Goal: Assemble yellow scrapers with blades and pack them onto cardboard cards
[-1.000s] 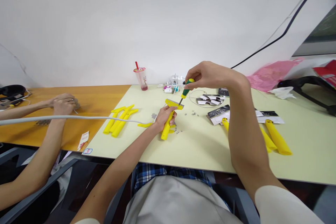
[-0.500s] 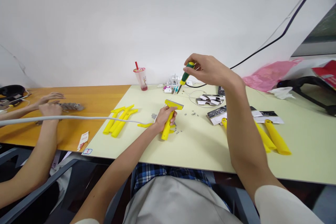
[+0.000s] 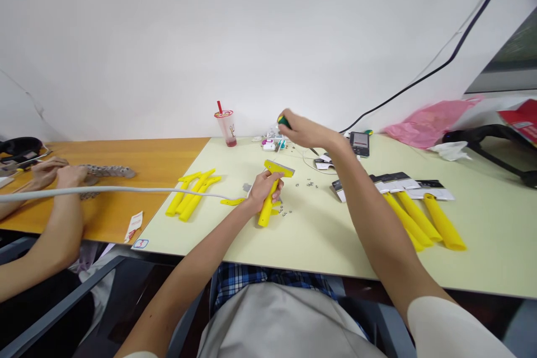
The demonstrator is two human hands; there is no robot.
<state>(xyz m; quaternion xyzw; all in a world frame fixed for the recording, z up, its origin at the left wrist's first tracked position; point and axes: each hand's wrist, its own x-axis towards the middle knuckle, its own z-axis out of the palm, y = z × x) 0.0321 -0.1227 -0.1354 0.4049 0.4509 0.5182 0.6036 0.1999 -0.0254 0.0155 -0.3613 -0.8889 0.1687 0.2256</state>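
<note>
My left hand [image 3: 263, 191] is closed around a yellow scraper [image 3: 268, 210], its handle pointing toward me and its wide head with a metal blade edge at the far end. Higher up and to the right, my right hand [image 3: 304, 127] grips a screwdriver [image 3: 284, 122]. Only its green and yellow handle end shows clearly; the hand covers most of the rest. The screwdriver is apart from the scraper. Small metal fasteners [image 3: 309, 183] lie scattered right of the scraper head. A flat yellow piece [image 3: 232, 201] rests left of my left hand.
Several yellow scraper handles [image 3: 195, 196] lie at left. Yellow scrapers with black-and-white blade covers [image 3: 444, 221] lie at right. A drink cup [image 3: 226, 127] stands by the wall. A pale cable [image 3: 126, 188] crosses the left side. Another person's hands [image 3: 62, 172] work at the wooden table.
My right hand has moved left and slightly down, turning the screwdriver so its handle end now faces left. My left hand keeps the scraper in nearly the same place. The other person's hands have come together.
</note>
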